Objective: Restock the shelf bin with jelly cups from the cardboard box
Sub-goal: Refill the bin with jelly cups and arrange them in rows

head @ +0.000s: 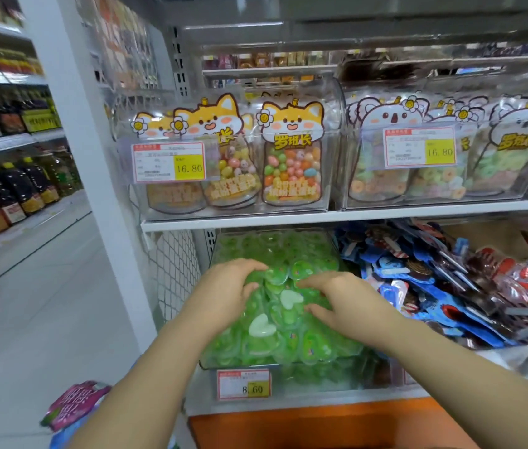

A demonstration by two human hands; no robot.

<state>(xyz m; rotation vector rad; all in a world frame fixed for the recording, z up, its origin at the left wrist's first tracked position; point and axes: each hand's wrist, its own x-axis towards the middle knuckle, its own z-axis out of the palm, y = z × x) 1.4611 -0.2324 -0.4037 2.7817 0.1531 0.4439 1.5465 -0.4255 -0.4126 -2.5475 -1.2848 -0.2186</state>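
Our left hand (233, 286) and right hand (337, 298), both unclenched and gripping nothing, pressed jelly cups (288, 338) heaped in the shelf bin (206, 358), where we feared a shove might spill some over its front.

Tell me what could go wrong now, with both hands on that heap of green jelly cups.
1. The jelly cups seem heaped about level with the front of the bin. Pressing with the left hand and right hand may push some over the front edge.
2. Cups could slide sideways into the blue packets next door and get mixed in.
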